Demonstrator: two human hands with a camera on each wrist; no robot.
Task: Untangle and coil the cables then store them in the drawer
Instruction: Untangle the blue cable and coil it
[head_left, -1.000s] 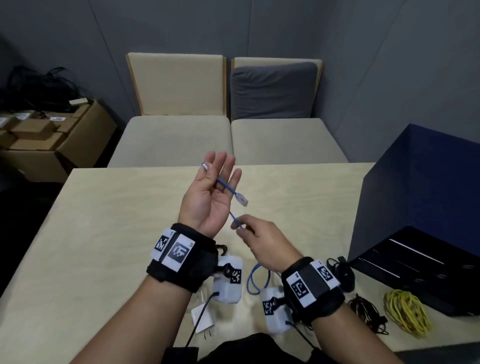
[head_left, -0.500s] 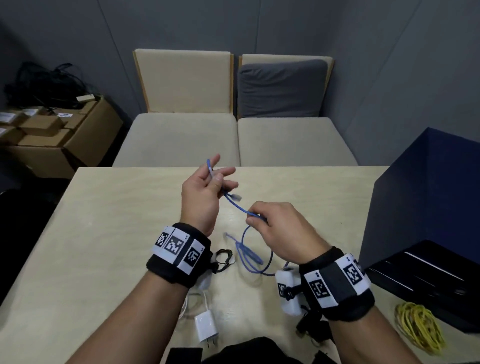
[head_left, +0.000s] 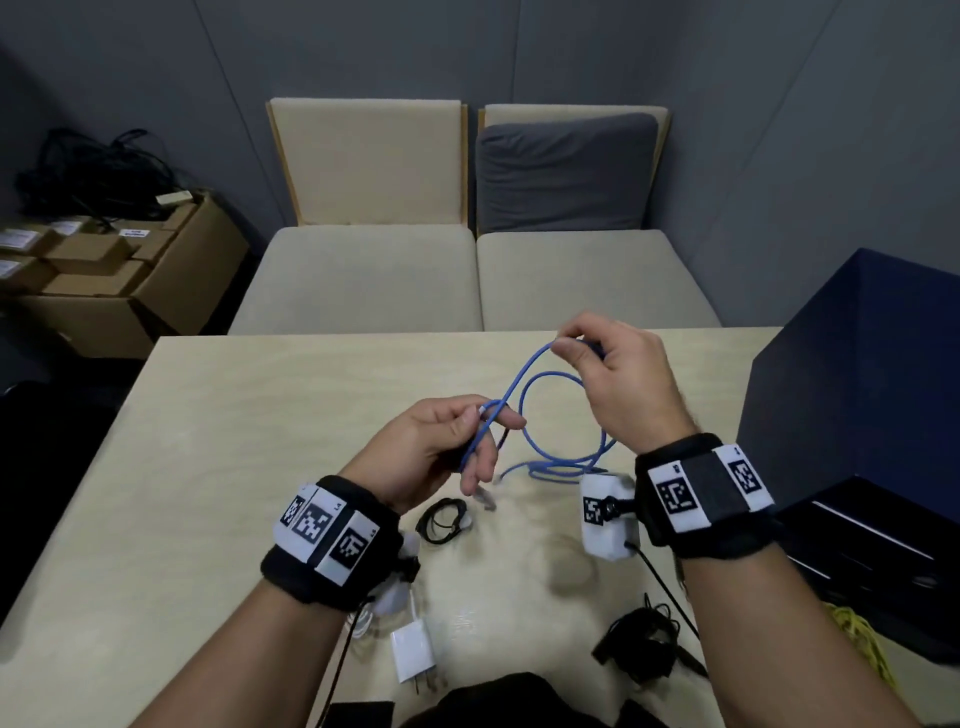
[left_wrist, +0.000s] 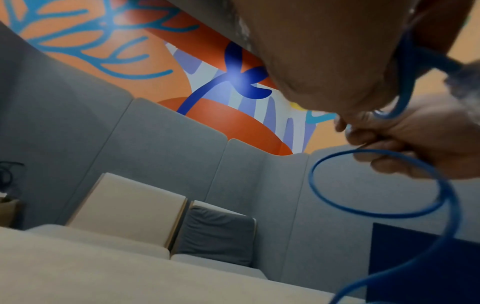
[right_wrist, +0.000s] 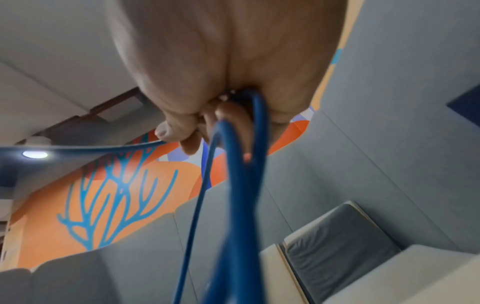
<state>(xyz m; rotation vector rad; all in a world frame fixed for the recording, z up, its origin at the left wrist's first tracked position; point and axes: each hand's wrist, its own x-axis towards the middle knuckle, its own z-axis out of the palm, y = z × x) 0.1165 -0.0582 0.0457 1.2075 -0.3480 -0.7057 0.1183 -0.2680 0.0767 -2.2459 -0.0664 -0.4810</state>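
Note:
A thin blue cable (head_left: 524, 395) runs between both hands above the table. My left hand (head_left: 457, 441) pinches it near one end, and its clear plug (head_left: 485, 500) hangs below the fingers. Higher and to the right, my right hand (head_left: 597, 358) grips a stretch of the same cable, from which a loop hangs with the slack trailing onto the table (head_left: 208, 467). The left wrist view shows the blue cable loop (left_wrist: 376, 185). In the right wrist view the blue cable (right_wrist: 233, 185) drops from my curled fingers. The dark blue drawer unit (head_left: 857, 415) stands at the right, its black drawer (head_left: 857, 561) open.
On the table near me lie a small black coiled cable (head_left: 441, 522), a white charger (head_left: 413, 652), a black cable bundle (head_left: 641, 642) and a yellow cable (head_left: 857, 639) beside the drawer. Two beige seats (head_left: 467, 275) stand beyond the table. Cardboard boxes (head_left: 104, 270) sit at far left.
My right hand has risen up and away to the right, pulling the blue cable into a loop. My left hand has dropped lower, fingers closed on the cable, plug now hanging down.

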